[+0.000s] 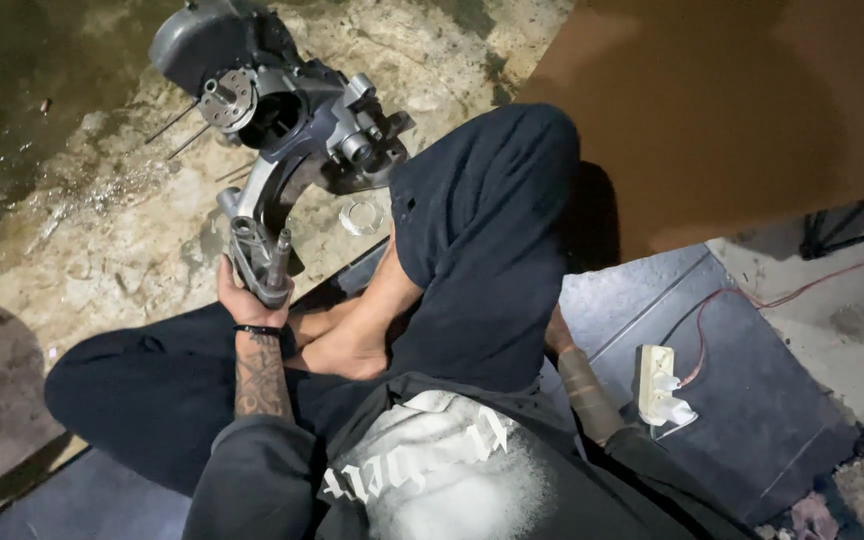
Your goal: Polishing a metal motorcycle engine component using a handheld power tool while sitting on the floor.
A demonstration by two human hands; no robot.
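**One hand on a heavy casting**

The grey engine casing [282, 120] lies on the rough concrete floor [102, 200] at about eleven o'clock from my lap, and my left hand [247, 290] is closed around its near end, fingers wrapped on the lug with the two pins. My right hand I can't see: the forearm [577, 380] runs back behind my raised right knee [492, 200] toward four o'clock, so whether it's open or shut I can't tell.

The worry, as I judge it: this thing is top-heavy at the far end, and I've got it by one narrow end only. If it rolls, it could twist out of my grip and come down toward my bare foot [347, 350], tucked just below my wrist (no shoe on it).

There's a loose metal ring [360, 217] on the floor at twelve o'clock, just beside the casing, easy to knock away. Thin rods [177, 130] lie under the far end at ten o'clock. At three o'clock, a white power strip [658, 385] with a red cable [752, 300] sits on the grey mat [742, 400], near my right elbow.
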